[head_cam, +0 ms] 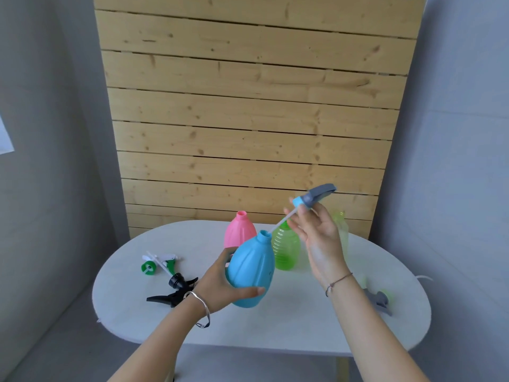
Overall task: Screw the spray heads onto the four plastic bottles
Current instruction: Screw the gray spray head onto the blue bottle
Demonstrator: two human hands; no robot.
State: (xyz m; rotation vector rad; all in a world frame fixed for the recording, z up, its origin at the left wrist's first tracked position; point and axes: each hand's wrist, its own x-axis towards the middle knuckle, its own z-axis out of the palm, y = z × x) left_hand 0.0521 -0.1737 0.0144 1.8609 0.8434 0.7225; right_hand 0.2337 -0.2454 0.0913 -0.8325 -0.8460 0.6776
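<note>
White table [275, 321] carries pink bottle [239, 230], green bottle [286, 248]. Left hand [220, 285] wrapped round blue bottle [252, 271], lifted, tilted. Right hand [316, 232] pinches grey-blue spray head [314, 197], its tube tip at the blue neck.

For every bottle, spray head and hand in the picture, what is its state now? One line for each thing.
blue bottle: open neck, tilted, held
pink bottle: upright, no head
green bottle: upright, neck hidden
pale yellow-green bottle: upright, mostly hidden
grey and blue spray head: held, tube tip near blue neck
green and white spray head: loose on table
black spray head: loose
grey spray head: loose
left hand: grips blue bottle
right hand: holds head
</note>
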